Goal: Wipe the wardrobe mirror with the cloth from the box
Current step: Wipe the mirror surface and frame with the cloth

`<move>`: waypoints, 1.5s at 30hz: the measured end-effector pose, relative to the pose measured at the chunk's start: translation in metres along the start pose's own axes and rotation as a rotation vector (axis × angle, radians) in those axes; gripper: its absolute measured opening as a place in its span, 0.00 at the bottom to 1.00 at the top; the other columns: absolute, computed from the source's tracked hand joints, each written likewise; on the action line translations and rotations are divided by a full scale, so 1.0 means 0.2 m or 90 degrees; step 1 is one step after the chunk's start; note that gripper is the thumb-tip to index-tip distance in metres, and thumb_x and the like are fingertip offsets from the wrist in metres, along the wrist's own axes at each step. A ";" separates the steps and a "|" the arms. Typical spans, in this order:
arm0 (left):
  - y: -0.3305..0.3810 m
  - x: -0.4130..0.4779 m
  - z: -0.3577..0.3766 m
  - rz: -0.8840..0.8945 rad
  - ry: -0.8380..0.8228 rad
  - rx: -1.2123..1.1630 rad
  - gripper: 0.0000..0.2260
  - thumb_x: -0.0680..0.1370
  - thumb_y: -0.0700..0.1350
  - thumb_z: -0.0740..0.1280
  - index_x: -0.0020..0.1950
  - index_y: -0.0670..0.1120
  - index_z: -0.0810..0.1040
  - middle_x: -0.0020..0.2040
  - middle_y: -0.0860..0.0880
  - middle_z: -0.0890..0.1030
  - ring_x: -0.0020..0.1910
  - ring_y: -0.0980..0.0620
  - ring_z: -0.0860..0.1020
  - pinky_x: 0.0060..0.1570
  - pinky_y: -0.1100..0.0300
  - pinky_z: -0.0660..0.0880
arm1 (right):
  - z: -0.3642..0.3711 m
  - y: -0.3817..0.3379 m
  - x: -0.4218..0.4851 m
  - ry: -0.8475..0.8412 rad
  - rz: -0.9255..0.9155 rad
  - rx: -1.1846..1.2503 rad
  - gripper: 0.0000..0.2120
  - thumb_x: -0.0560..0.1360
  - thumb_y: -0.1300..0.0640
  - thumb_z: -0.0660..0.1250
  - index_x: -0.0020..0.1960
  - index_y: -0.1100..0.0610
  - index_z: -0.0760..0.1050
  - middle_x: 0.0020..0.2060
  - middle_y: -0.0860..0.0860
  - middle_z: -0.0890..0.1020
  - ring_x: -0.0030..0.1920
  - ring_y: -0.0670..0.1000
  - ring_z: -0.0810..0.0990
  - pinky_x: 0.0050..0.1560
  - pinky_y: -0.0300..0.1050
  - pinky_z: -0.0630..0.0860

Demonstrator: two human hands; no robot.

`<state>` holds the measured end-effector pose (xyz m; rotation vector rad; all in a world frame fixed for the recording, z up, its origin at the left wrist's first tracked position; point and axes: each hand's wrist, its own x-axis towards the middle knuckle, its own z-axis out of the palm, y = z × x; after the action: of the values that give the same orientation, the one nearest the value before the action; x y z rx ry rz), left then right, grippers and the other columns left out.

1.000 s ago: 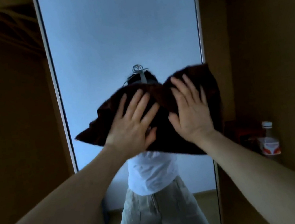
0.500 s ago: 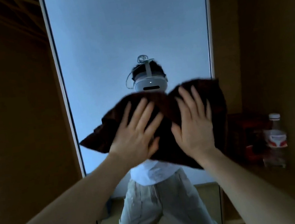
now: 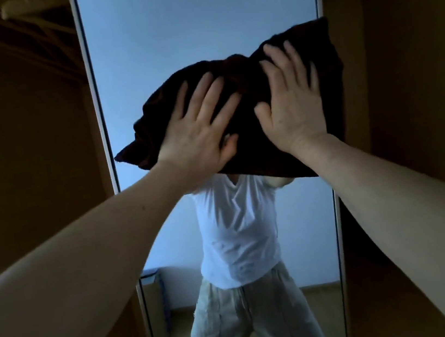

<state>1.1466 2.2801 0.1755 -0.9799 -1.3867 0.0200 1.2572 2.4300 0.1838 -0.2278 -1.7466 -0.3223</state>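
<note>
The tall wardrobe mirror [image 3: 195,23] with its white frame stands straight ahead. A dark brown cloth [image 3: 240,77] is spread crumpled against the glass at about head height, reaching to the mirror's right edge. My left hand [image 3: 196,134] presses flat on the cloth's left half with its fingers spread. My right hand [image 3: 292,101] presses flat on the right half. The cloth hides the reflected head.
Brown wardrobe panels flank the mirror on the left [image 3: 29,166] and the right [image 3: 409,85]. Pale hangers [image 3: 21,8] show at the top left. The glass reflects a person in a white shirt [image 3: 235,229] and a cardboard box [image 3: 156,306] on the floor.
Both hands have slid the cloth up and to the right on the glass, covering the reflected head. The view has shifted, and the bottle at the right is out of frame.
</note>
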 end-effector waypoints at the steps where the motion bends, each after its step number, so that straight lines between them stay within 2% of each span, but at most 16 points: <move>1: 0.04 -0.02 0.01 -0.019 -0.001 0.003 0.28 0.77 0.55 0.56 0.74 0.43 0.65 0.72 0.35 0.66 0.73 0.35 0.61 0.70 0.36 0.55 | 0.01 -0.01 -0.03 0.013 0.007 -0.001 0.29 0.71 0.52 0.54 0.70 0.61 0.66 0.74 0.55 0.63 0.75 0.58 0.56 0.72 0.61 0.51; 5: 0.22 -0.25 0.06 -0.007 0.029 -0.031 0.26 0.77 0.54 0.59 0.72 0.41 0.68 0.70 0.33 0.67 0.72 0.34 0.62 0.69 0.35 0.55 | 0.08 -0.04 -0.33 0.035 0.016 0.012 0.29 0.69 0.51 0.58 0.69 0.61 0.66 0.73 0.56 0.65 0.74 0.59 0.58 0.71 0.60 0.53; 8: 0.35 -0.52 0.08 0.057 0.015 -0.072 0.26 0.76 0.52 0.61 0.72 0.43 0.66 0.71 0.35 0.67 0.73 0.36 0.59 0.71 0.36 0.53 | 0.11 -0.06 -0.68 -0.017 -0.006 0.017 0.29 0.70 0.50 0.58 0.69 0.58 0.62 0.73 0.56 0.64 0.75 0.58 0.57 0.71 0.60 0.52; 11: 0.41 -0.64 0.08 0.092 -0.011 -0.097 0.27 0.75 0.53 0.62 0.73 0.45 0.64 0.71 0.37 0.68 0.73 0.38 0.60 0.70 0.36 0.56 | 0.11 -0.06 -0.85 -0.060 -0.030 0.014 0.28 0.71 0.49 0.58 0.69 0.57 0.62 0.73 0.54 0.62 0.74 0.58 0.57 0.70 0.61 0.53; 16: 0.24 -0.34 0.06 0.063 0.028 -0.083 0.26 0.75 0.53 0.61 0.71 0.44 0.68 0.69 0.35 0.70 0.71 0.37 0.63 0.69 0.37 0.56 | 0.04 0.05 -0.44 -0.078 -0.099 0.000 0.30 0.68 0.48 0.57 0.67 0.59 0.65 0.73 0.54 0.64 0.73 0.57 0.58 0.68 0.62 0.57; 18: 0.14 -0.15 0.04 0.030 0.031 -0.062 0.27 0.75 0.54 0.60 0.71 0.43 0.69 0.69 0.34 0.69 0.71 0.35 0.64 0.68 0.36 0.57 | -0.01 0.08 -0.19 -0.069 -0.071 -0.013 0.32 0.68 0.48 0.56 0.69 0.61 0.66 0.73 0.56 0.64 0.74 0.58 0.57 0.68 0.64 0.56; 20: 0.07 -0.01 0.02 -0.005 0.016 -0.036 0.27 0.76 0.55 0.58 0.73 0.43 0.67 0.70 0.34 0.68 0.71 0.34 0.64 0.68 0.36 0.57 | -0.06 0.08 -0.01 -0.075 -0.033 -0.028 0.33 0.70 0.48 0.52 0.72 0.60 0.62 0.75 0.54 0.60 0.76 0.57 0.53 0.71 0.62 0.51; 23: 0.08 0.03 0.00 -0.041 0.006 -0.011 0.27 0.77 0.55 0.57 0.74 0.43 0.66 0.71 0.34 0.66 0.72 0.34 0.62 0.69 0.35 0.56 | -0.04 0.04 0.01 -0.033 0.013 -0.036 0.31 0.73 0.49 0.51 0.74 0.59 0.60 0.76 0.53 0.57 0.76 0.56 0.51 0.73 0.60 0.48; 27: 0.20 -0.18 0.05 0.005 0.021 -0.037 0.26 0.76 0.53 0.60 0.71 0.41 0.70 0.70 0.33 0.68 0.71 0.33 0.63 0.68 0.34 0.56 | 0.07 -0.04 -0.34 0.028 0.066 0.000 0.30 0.71 0.50 0.58 0.71 0.60 0.64 0.74 0.56 0.63 0.75 0.59 0.57 0.72 0.59 0.52; 30: 0.33 -0.51 0.09 0.099 0.010 -0.077 0.25 0.75 0.52 0.61 0.70 0.43 0.70 0.70 0.34 0.69 0.72 0.36 0.62 0.70 0.36 0.52 | 0.13 -0.09 -0.75 -0.018 0.037 0.007 0.30 0.71 0.50 0.58 0.71 0.59 0.61 0.74 0.56 0.62 0.75 0.58 0.56 0.72 0.58 0.49; 33: 0.38 -0.70 0.10 0.153 -0.030 -0.076 0.26 0.75 0.53 0.61 0.72 0.45 0.67 0.70 0.38 0.70 0.72 0.38 0.62 0.71 0.37 0.54 | 0.15 -0.11 -0.96 -0.061 0.001 0.007 0.29 0.70 0.49 0.58 0.69 0.58 0.61 0.73 0.54 0.61 0.74 0.59 0.56 0.71 0.58 0.49; 36: 0.32 -0.62 0.10 0.155 -0.020 -0.082 0.27 0.75 0.53 0.61 0.72 0.46 0.66 0.69 0.38 0.71 0.72 0.38 0.62 0.70 0.37 0.55 | 0.13 -0.09 -0.83 -0.068 -0.024 0.028 0.29 0.68 0.50 0.58 0.68 0.57 0.62 0.73 0.53 0.61 0.74 0.58 0.56 0.71 0.58 0.48; 41: 0.03 -0.19 0.04 0.056 0.015 -0.050 0.26 0.76 0.54 0.60 0.72 0.43 0.68 0.69 0.34 0.69 0.71 0.34 0.64 0.69 0.37 0.56 | 0.04 -0.06 -0.19 -0.013 -0.007 0.022 0.31 0.67 0.48 0.59 0.68 0.59 0.67 0.73 0.55 0.65 0.74 0.58 0.58 0.70 0.60 0.54; 45: -0.12 0.01 -0.03 -0.057 -0.027 0.004 0.29 0.77 0.55 0.57 0.76 0.44 0.62 0.73 0.35 0.64 0.74 0.36 0.59 0.71 0.38 0.53 | -0.03 -0.11 0.22 0.005 0.058 0.058 0.33 0.70 0.44 0.56 0.72 0.55 0.63 0.76 0.51 0.58 0.77 0.55 0.51 0.73 0.57 0.47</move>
<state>1.1388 2.2634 0.1921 -0.9161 -1.4675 -0.0228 1.2464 2.4065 0.2269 -0.2392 -1.7329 -0.1772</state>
